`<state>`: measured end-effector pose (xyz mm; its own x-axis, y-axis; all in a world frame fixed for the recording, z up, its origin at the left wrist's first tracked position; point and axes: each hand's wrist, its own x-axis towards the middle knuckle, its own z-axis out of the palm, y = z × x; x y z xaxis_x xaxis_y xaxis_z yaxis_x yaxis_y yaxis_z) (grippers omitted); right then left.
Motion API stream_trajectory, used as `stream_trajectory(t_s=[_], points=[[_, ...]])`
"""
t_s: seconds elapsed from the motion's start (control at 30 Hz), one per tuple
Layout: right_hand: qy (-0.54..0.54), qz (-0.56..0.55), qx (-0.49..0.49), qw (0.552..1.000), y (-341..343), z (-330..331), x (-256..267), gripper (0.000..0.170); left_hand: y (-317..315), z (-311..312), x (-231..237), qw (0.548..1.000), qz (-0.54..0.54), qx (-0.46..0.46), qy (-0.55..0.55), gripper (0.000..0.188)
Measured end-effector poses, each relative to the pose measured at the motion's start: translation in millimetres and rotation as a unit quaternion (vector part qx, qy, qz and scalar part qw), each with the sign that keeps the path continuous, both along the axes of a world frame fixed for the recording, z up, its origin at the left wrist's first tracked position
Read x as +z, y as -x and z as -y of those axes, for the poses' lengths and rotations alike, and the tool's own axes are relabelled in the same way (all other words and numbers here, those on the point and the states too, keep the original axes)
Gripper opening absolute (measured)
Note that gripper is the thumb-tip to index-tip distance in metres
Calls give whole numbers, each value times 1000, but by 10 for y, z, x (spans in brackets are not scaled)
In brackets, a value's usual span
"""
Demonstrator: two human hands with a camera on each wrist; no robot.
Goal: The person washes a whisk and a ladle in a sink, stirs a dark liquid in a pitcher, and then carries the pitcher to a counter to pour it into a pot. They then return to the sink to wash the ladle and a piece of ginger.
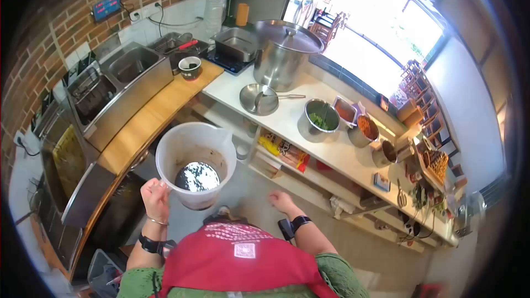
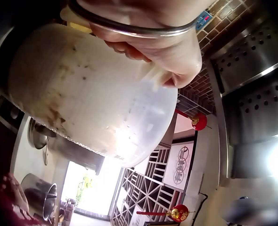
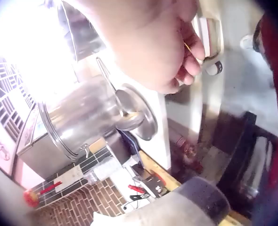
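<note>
In the head view, my left hand grips a large translucent plastic pitcher at its near left side, fingers curled at the handle. Dark, shiny liquid covers the pitcher's bottom, and brown smears mark its inner wall. The left wrist view shows the pitcher from outside, with brown stains and faint graduation marks. My right hand hangs to the right of the pitcher, apart from it. Its fingers are loosely curled and hold nothing.
A wooden ledge with steel fryers runs along the left. On the white counter stand a lidded stockpot, a shallow steel dish with a ladle, and a bowl with chopped greens. Packets lie on the shelf below.
</note>
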<state>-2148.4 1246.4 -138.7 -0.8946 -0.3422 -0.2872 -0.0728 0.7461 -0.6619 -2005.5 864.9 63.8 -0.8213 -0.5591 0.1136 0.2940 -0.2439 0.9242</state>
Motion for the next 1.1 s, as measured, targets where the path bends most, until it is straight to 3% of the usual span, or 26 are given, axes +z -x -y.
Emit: stream_trajectory(t_s=[0.17, 0.23, 0.3, 0.37, 0.5, 0.63, 0.67, 0.7, 0.77, 0.8, 0.87, 0.9, 0.97, 1.1], points=[[2, 133, 94, 987, 646, 246, 179, 28, 957, 284, 64, 999, 39, 22, 6, 30], [-20, -35, 118, 992, 973, 255, 176, 27, 1371, 392, 11, 999, 44, 12, 2, 30], [133, 139, -38, 981, 1381, 305, 160, 25, 1741, 440, -3, 999, 1, 38, 3, 30], [272, 121, -158, 941, 1724, 456, 264, 18, 2071, 475, -12, 998, 42, 44, 6, 31], [282, 111, -253, 919, 2564, 730, 642, 18, 2665, 452, -138, 996, 25, 82, -25, 27], [302, 65, -287, 907, 3461, 812, 420, 20, 3188, 380, -108, 991, 49, 125, -27, 24], [192, -54, -241, 950, 3685, 810, 417, 22, 3307, 391, -146, 992, 46, 117, -23, 20], [76, -173, -188, 964, 3915, 814, 417, 24, 3419, 408, -196, 993, 43, 109, -20, 18], [-43, -154, -155, 975, 4235, 868, 777, 26, 3577, 455, -328, 994, 36, 101, -8, 18], [-46, -148, -158, 975, 4398, 873, 934, 26, 3644, 464, -372, 996, 24, 90, 4, 18], [-202, -34, -81, 975, 4697, 834, 1122, 31, 3792, 444, -391, 996, 37, 84, -1, 19], [-206, -28, -85, 974, 4809, 796, 1091, 31, 3865, 427, -395, 996, 41, 83, -4, 20], [-356, -15, -2, 934, 4994, 740, 994, 34, 4020, 371, -376, 995, 44, 90, -10, 22], [-422, -39, 47, 905, 5105, 658, 792, 31, 4195, 414, -457, 994, 37, 98, -9, 27]])
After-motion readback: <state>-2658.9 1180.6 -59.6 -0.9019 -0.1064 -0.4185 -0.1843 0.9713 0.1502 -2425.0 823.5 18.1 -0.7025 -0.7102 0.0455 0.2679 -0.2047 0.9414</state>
